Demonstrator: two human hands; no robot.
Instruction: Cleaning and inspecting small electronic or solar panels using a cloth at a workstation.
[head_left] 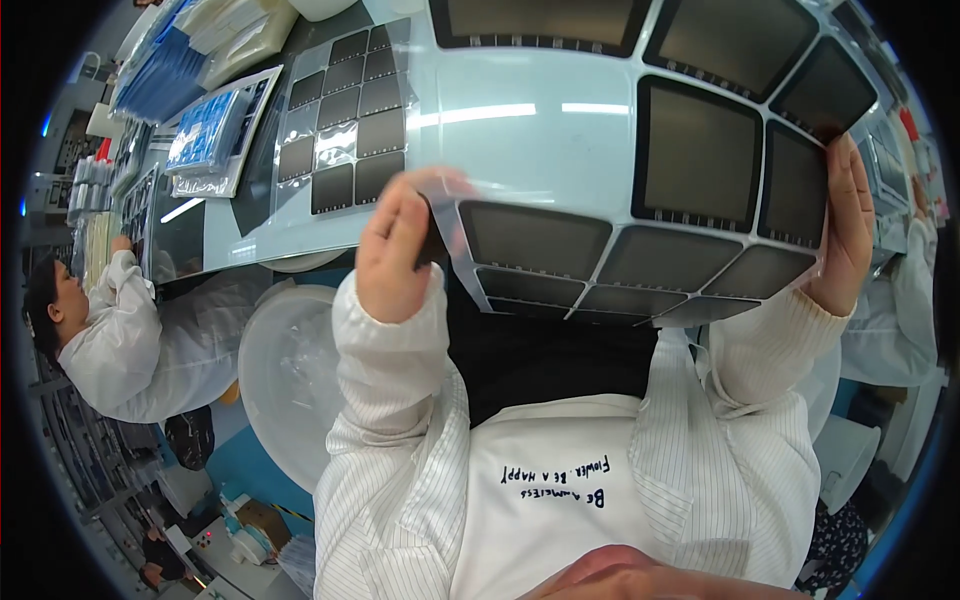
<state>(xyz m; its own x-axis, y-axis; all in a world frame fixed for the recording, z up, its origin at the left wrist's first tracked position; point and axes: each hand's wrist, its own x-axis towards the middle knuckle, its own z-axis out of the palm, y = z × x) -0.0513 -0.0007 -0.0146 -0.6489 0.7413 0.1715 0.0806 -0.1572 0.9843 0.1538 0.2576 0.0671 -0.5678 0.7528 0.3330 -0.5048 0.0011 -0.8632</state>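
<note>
A clear plastic sheet bearing rows of dark rectangular panels (697, 150) is held up in front of me, curved toward my body. My left hand (393, 250) grips its left edge, fingers bent and a little blurred. At the opposite edge, my right hand (848, 225) has its fingers on the front and the thumb mostly hidden. The near rows fold down over my lap. Part of the sheet's upper left seems to have no panels, though the glossy table behind makes this hard to tell. Left of it, a similar panel sheet (358, 128) lies flat on the table.
A blue-and-white plastic-wrapped pack (208, 132) sits on the table, with blue and pale stacks (160, 88) beyond it. Below the table's left side stands a white tub (290, 385) holding clear plastic. A co-worker in white (120, 335) sits at the far left; another white sleeve shows at right.
</note>
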